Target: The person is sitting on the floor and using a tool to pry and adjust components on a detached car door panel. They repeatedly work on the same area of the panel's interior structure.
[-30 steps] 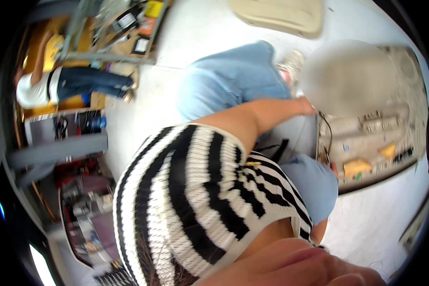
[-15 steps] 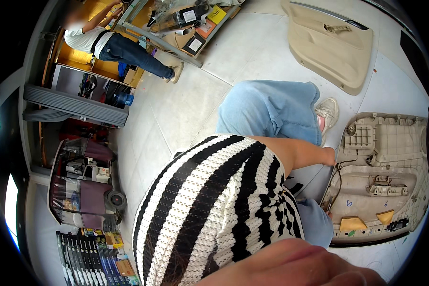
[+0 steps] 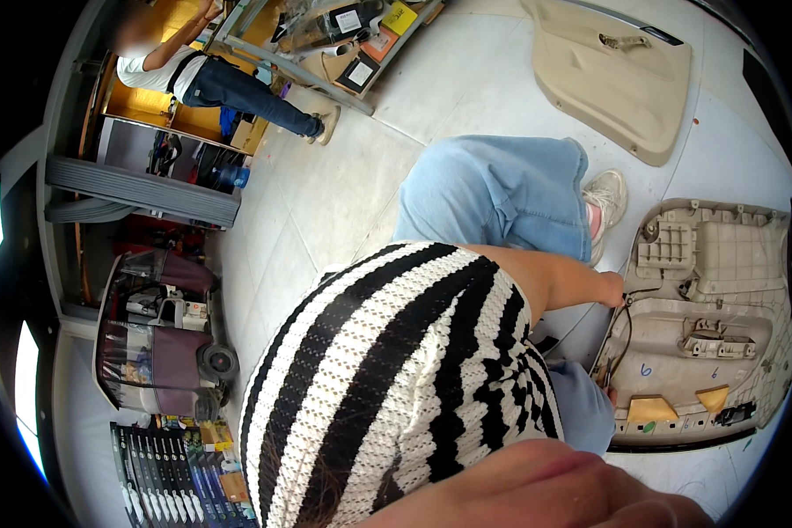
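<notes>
A beige car door panel (image 3: 678, 326) lies at the right with its ribbed inner side up. My left hand (image 3: 609, 289) is at its near edge, fingers pinched together on a thin dark cable (image 3: 626, 339) that runs along that edge. Only a small part of my right hand (image 3: 611, 398) shows, past my bent knee at the panel's lower left edge. A slim dark piece (image 3: 608, 377) stands up beside it; its kind and the fingers' grip are too small to make out. Two yellow foam pieces (image 3: 649, 408) sit on the panel near the right hand.
Another beige door panel (image 3: 620, 88) lies finished side up on the tiled floor. At upper left a person (image 3: 246, 92) stands by shelves and a metal rack (image 3: 299, 70) of parts. A small covered vehicle (image 3: 163, 334) and boxed long items (image 3: 163, 475) are at left.
The view has shifted slightly. A short dark length of cable now shows more plainly just beyond my left fingertips. My right hand stays by the panel edge. The standing person's raised arms have moved a little.
</notes>
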`<state>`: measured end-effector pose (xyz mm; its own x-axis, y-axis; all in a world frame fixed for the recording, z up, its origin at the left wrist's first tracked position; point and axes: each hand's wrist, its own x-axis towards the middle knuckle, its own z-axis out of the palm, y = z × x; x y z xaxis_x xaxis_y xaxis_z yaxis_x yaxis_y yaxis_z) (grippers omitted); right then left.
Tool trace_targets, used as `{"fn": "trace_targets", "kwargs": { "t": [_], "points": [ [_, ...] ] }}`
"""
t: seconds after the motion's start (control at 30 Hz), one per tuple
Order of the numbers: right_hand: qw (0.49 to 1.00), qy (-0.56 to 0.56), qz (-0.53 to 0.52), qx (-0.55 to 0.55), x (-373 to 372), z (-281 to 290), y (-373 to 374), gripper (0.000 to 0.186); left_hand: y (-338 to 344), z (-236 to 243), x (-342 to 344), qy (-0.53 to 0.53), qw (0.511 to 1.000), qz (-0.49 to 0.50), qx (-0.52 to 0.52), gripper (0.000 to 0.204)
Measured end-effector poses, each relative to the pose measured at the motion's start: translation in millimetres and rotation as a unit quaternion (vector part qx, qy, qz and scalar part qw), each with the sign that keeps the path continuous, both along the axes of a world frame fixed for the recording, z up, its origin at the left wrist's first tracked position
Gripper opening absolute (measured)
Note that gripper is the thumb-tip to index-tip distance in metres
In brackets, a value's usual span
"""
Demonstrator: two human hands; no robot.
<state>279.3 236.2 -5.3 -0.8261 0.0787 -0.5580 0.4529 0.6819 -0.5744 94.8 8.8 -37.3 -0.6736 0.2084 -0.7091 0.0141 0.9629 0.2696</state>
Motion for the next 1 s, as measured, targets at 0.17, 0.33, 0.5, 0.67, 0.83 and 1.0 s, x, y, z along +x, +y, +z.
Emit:
{"fn": "trace_targets", "kwargs": {
  "t": [0.17, 0.33, 0.5, 0.67, 0.83, 1.0],
  "points": [
    [1.0, -0.004, 0.004, -0.002, 4.6, -3.0, 0.8, 0.026, 2.4, -0.5, 2.9, -0.017, 1.0, 0.002, 0.009, 0.052],
    [1.0, -0.013, 0.008, 0.001, 10.8, -6.3, -0.2, 0.026, 2.7, -13.3, 8.4, -0.02, 1.0, 0.003, -0.006, 0.05],
    [1.0, 0.0, -0.005, 0.002, -10.1, -0.5, -16.3, 0.026, -9.6, 6.1, -23.1, -0.036, 0.999, -0.013, 0.031, 0.043],
    [0.989, 0.093, 0.106, 0.045, -67.3, -29.5, -21.7, 0.037, -48.7, -21.3, -77.8, -0.023, 0.999, 0.018, 0.038, 0.048],
    [0.99, -0.035, 0.038, 0.13, -18.7, 4.5, 18.0, 0.026, 13.3, -32.9, -28.2, -0.191, 0.978, 0.055, 0.068, 0.043],
    [0.996, -0.032, -0.01, 0.085, 25.7, -12.5, -3.7, 0.024, -2.1, -42.2, 4.8, -0.123, 0.99, 0.055, 0.045, 0.04]
  ]
}}
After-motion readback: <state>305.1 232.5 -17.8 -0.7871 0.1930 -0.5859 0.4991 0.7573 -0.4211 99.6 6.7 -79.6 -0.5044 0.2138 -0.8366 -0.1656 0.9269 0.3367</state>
